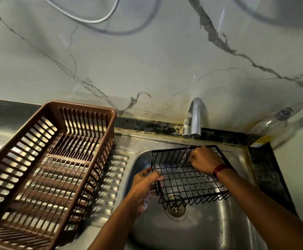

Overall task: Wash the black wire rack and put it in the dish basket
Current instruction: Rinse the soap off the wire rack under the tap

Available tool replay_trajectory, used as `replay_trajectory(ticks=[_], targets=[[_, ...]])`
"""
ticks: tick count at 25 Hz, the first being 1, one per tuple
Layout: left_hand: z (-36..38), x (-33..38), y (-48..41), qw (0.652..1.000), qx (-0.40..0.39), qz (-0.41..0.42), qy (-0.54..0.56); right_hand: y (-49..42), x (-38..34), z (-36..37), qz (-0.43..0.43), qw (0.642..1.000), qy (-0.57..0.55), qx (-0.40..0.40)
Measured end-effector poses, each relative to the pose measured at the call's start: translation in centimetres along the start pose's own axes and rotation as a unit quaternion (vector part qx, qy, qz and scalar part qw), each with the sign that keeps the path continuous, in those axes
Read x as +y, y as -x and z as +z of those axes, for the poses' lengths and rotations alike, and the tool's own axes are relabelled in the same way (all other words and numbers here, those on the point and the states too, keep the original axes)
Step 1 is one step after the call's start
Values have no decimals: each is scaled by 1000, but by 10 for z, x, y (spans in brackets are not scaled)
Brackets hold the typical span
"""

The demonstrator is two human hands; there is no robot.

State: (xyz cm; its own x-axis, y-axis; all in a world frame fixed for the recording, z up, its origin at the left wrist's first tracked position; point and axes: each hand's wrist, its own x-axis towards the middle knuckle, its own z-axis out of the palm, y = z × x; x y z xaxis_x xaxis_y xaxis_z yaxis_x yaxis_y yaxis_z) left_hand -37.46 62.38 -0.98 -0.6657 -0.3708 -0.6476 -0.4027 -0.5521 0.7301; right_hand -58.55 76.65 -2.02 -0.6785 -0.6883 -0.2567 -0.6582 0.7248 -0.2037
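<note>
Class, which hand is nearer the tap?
Right. The right hand is just below the tap, over the rack; the left hand grips the rack's left edge, farther away.

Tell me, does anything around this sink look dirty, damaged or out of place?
Dark grime lines the seam behind the sink, beside the tap. A clear bottle at the right looks tilted.

Black wire rack [188, 176], apparently tilted, over sink [210, 224]; brown dish basket [85, 106] beside.
</note>
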Motion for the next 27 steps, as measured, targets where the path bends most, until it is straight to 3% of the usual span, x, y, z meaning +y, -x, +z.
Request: replay_trajectory(ticks=[3,5,7,10,14,17,21,25,27], targets=[[5,3,4,1000,-4,3,-7,-1,-29,2,-92,994,50,2],[6,6,7,1000,-10,18,-1,0,-48,-2,-137,989,-43,-14],[-2,6,7,1000,-14,26,0,-4,-47,-6,-120,980,-151,-51],[-15,7,10,1000,-7,22,16,-6,-21,-7,-75,981,-173,-49],[-21,4,10,1000,11,21,19,-8,-3,-10,-9,1000,-21,9],[-22,2,7,1000,11,19,7,-4,-15,-17,-72,996,44,24],[-21,-1,9,1000,-4,30,5,-2,-12,-30,-77,997,19,5],[-20,-2,17,999,-16,38,11,1,-3,-27,-60,993,98,-7],[-20,-6,19,999,-17,42,6,2,-10,-26,-98,990,99,-23]])
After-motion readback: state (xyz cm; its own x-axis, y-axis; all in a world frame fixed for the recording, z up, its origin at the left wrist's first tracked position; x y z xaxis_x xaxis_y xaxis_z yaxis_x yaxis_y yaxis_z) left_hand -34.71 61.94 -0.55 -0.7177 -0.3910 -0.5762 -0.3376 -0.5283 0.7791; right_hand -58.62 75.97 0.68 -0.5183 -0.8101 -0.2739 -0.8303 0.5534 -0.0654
